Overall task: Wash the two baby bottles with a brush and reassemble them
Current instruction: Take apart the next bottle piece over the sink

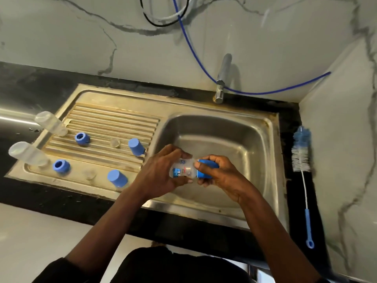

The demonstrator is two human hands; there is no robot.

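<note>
Left hand (161,170) grips a labelled bottle (182,170), right hand (218,174) its blue cap (208,163), over the sink (234,139). Two clear bottles (51,123), rings (81,138), teats (115,142) and loose caps (136,147) sit on the drainboard (106,119); the brush (302,152) lies right.

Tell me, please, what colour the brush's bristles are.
Wire-handled bottle brush bristles: blue at the tip, white below; head view.

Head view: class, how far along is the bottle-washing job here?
Done: dismantling. Two bodies, rings, teats and caps sit loose on the drainboard. In hand: the left hand grips a small labelled bottle, the right hand its blue top, over the basin. Left: the brush lies on the counter; whether parts are washed cannot be told; reassembly remains.
</note>
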